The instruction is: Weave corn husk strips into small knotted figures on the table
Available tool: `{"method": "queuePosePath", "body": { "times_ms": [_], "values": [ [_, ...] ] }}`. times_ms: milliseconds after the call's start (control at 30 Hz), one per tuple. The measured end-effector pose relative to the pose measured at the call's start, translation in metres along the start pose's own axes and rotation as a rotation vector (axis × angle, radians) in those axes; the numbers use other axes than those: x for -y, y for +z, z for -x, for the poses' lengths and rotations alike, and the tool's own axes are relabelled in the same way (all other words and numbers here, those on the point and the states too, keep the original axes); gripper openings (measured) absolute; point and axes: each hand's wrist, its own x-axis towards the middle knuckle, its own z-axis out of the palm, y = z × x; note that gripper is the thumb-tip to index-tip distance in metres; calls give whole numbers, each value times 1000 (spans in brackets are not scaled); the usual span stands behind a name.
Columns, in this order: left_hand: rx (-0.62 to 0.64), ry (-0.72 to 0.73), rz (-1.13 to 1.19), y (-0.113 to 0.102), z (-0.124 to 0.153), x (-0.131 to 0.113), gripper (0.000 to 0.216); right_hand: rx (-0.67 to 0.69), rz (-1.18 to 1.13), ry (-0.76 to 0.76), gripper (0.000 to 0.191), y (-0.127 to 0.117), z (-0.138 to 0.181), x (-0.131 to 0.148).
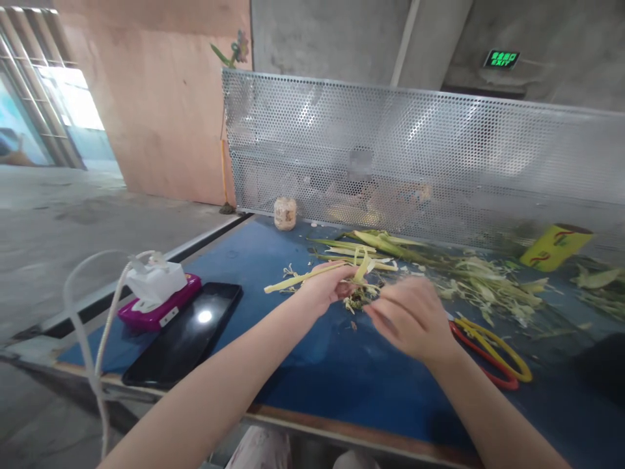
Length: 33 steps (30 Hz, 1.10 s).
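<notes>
Where it juts leftward, the narrow strip [293, 280] looks yellow-green.

Right fingers [393, 306] apparently curled inward

right hand's grip [413, 316]: blurred, hold unclear
scissors [518, 366]: blades mostly hidden behind hand
dark thing [604, 368]: cut by right edge, unidentifiable
worktop [312, 384]: right end cut off

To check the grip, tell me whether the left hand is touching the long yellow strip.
Touching. The head view shows the yellow strip running onto the left hand and along its upper edge, with no gap between them.
</notes>
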Motion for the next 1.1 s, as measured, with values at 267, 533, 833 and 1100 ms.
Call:
{"method": "queuePosePath", "body": {
  "times_ms": [267,533,833,1100],
  "values": [
    [27,6,60,-1,-4,3,13,437,-562,863,25,40,10,4],
    [78,-15,78,2,2,6,14,226,-609,1048,29,45,10,10],
    [89,0,158,3,5,3,18,215,-695,1013,22,35,4,12],
    [42,25,220,-4,-6,2,6,470,-903,1029,21,29,-2,13]
  ]
}}
